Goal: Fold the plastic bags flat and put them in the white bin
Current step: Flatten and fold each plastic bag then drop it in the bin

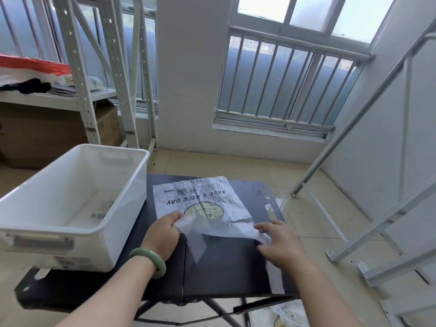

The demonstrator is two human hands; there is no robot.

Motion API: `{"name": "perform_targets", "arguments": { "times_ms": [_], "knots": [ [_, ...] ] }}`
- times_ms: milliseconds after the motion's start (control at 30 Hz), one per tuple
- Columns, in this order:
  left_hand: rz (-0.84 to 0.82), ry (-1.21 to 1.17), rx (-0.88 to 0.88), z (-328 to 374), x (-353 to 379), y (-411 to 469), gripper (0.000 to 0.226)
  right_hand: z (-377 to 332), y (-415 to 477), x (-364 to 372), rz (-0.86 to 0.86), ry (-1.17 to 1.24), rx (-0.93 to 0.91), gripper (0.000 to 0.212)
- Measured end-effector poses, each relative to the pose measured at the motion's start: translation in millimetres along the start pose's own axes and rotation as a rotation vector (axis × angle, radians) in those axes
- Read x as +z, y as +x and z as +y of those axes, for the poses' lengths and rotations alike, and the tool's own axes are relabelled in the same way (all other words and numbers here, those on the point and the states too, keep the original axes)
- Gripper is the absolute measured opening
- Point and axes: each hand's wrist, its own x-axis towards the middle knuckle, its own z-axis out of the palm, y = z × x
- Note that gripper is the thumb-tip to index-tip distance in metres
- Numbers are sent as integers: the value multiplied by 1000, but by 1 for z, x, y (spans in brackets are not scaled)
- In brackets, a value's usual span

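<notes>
A translucent plastic bag (200, 199) printed with "HAVE A NICE DAY" and a yellow smiley lies on the black folding table (226, 267). My left hand (162, 234), with a green bangle on its wrist, pinches the bag's near left part. My right hand (278, 244) pinches the near right handle. The near edge of the bag is lifted off the table between both hands. The white bin (77, 175) stands on the table's left side, with a folded bag visible at its bottom.
More plastic bags (290, 315) lie on the floor below the table's near right. Metal shelving (77, 74) with cardboard boxes (47, 133) stands behind the bin. Loose shelf frames (377, 208) lean at the right. A barred window (283, 86) is ahead.
</notes>
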Motion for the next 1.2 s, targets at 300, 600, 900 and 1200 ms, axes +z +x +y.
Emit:
{"name": "perform_targets", "arguments": {
  "times_ms": [300, 600, 900, 1200],
  "knots": [
    [197, -546, -275, -26, -5, 17, 21, 16, -4, -15, -150, 1368, 78, 38],
    [166, -364, -310, -17, -5, 14, 29, -4, 2, 10, 32, 900, 139, 7],
    [44, 166, -384, -13, 1, 10, 14, 4, 10, 25, 67, 546, 340, 17],
    [39, 428, -297, -13, 3, 8, 11, 3, 16, 31, 15, 171, 467, 59]
  ]
}}
